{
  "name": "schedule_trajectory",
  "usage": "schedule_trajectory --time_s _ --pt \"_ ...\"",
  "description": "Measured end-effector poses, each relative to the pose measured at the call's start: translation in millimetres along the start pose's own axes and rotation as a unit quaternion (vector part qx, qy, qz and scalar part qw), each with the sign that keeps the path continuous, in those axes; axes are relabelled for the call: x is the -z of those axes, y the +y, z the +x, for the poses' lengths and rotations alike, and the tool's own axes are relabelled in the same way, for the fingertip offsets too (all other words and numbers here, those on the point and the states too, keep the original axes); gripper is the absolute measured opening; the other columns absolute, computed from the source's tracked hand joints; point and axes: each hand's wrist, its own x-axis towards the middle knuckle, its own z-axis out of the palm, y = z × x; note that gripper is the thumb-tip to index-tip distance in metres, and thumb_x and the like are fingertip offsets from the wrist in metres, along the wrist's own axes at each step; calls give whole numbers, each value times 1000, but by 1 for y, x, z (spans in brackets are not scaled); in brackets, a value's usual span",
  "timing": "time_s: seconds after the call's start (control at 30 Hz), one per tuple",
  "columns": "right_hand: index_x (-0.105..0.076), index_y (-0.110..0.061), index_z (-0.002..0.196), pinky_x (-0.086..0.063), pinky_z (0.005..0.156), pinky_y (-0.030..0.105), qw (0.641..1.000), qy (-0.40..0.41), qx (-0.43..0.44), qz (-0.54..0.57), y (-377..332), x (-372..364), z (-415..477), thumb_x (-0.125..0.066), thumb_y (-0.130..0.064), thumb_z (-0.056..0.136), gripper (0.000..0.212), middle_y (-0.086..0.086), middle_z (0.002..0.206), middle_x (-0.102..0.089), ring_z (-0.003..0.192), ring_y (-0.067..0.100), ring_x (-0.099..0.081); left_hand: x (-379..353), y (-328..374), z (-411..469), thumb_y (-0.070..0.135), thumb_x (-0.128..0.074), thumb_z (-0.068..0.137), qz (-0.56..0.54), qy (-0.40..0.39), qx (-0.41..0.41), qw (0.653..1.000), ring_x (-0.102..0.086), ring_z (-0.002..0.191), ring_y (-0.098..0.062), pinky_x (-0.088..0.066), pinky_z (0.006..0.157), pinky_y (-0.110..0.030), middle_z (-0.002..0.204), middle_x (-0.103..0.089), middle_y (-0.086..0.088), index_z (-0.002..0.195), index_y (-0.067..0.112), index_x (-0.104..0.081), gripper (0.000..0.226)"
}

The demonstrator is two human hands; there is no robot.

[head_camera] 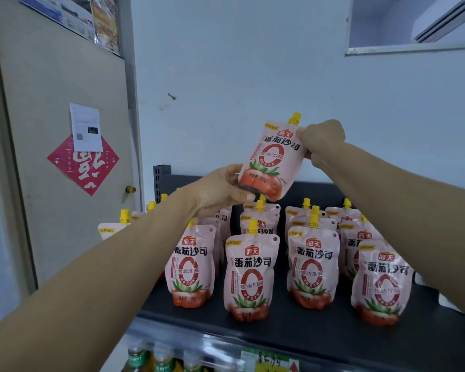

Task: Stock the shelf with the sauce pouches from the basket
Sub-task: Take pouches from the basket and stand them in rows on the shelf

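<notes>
I hold one pink tomato-sauce pouch (273,159) with a yellow spout cap in the air above the back of the dark top shelf (293,334). My left hand (220,190) grips its bottom left corner. My right hand (324,145) pinches its upper right edge beside the cap. The pouch is upright, tilted slightly right, label toward me. Several identical pouches (250,275) stand in rows on the shelf below it. The basket is out of view.
A white wall rises behind the shelf. A grey door (65,130) with a red diamond sticker and a paper note stands at left. Bottles (161,363) and a price label (274,362) show on the level under the shelf's front edge. A perforated upright (160,181) marks the shelf's back left.
</notes>
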Motion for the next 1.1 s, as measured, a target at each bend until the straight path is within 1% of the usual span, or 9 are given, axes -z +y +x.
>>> schedule_trajectory --time_s 0.1,0.23,0.4,0.6,0.67,0.8,0.97,1.03,1.1 --pt "-41 -9 65 -58 82 45 1000 -1 -8 7 2 1 1 -56 -5 88 28 15 89 -63 86 29 -68 -2 -5 2 -21 -53 79 2 24 -10 1000 -63 94 -16 -57 79 -24 103 -64 -2 123 9 -51 53" --pt "-40 -9 69 -59 74 36 999 -22 -16 24 4 1 0 -55 -7 91 27 11 82 -61 71 22 -65 -5 -12 6 -16 -52 83 -35 91 -31 995 -63 93 -19 -53 88 -31 100 -64 -8 104 7 -59 32" --pt "-41 -8 70 -55 63 32 999 -35 -23 32 10 4 -1 -55 -7 92 26 7 72 -57 60 16 -59 -7 -17 4 -14 -49 86 -108 91 -43 989 -63 93 -25 -52 90 -38 99 -62 -12 96 12 -57 28" --pt "-44 -8 73 -54 63 31 998 -52 -8 38 10 4 -3 -58 -8 91 23 9 83 -58 67 18 -61 -11 -18 2 -13 -52 85 -71 139 -57 986 -67 84 -26 -57 81 -36 90 -66 -13 85 7 -58 21" --pt "-48 -4 84 -54 59 31 998 -54 -8 33 12 3 -4 -58 -8 91 13 11 89 -60 70 20 -63 -12 -17 1 -17 -51 84 -34 156 -59 985 -68 76 -23 -59 74 -32 84 -66 -12 81 5 -57 23" --pt "-52 -4 100 -58 72 36 998 -49 -17 16 19 1 -3 -59 -11 90 14 13 95 -62 81 24 -66 -15 -15 -1 -24 -54 77 38 168 -78 982 -69 60 -16 -60 59 -26 74 -66 -10 73 5 -56 29" --pt "-58 -3 106 -58 81 39 998 -53 -10 18 18 -2 -6 -58 -10 90 18 10 91 -63 81 23 -65 -8 -17 -3 -20 -57 78 89 161 -87 979 -69 63 -10 -58 58 -20 67 -72 5 85 9 -63 31" --pt "-61 -2 107 -57 82 40 998 -49 25 8 15 -3 -6 -56 -9 90 19 6 82 -61 80 24 -65 -4 -15 -5 -22 -52 78 117 148 -58 980 -66 74 -12 -58 65 -20 79 -71 1 100 8 -64 39" --pt "-63 -4 100 -58 81 40 997 -49 64 -4 13 -4 -6 -56 -8 90 14 2 77 -60 78 24 -66 0 -14 -4 -25 -45 79 120 141 -25 982 -64 87 -20 -54 76 -25 96 -67 -9 119 3 -56 50"
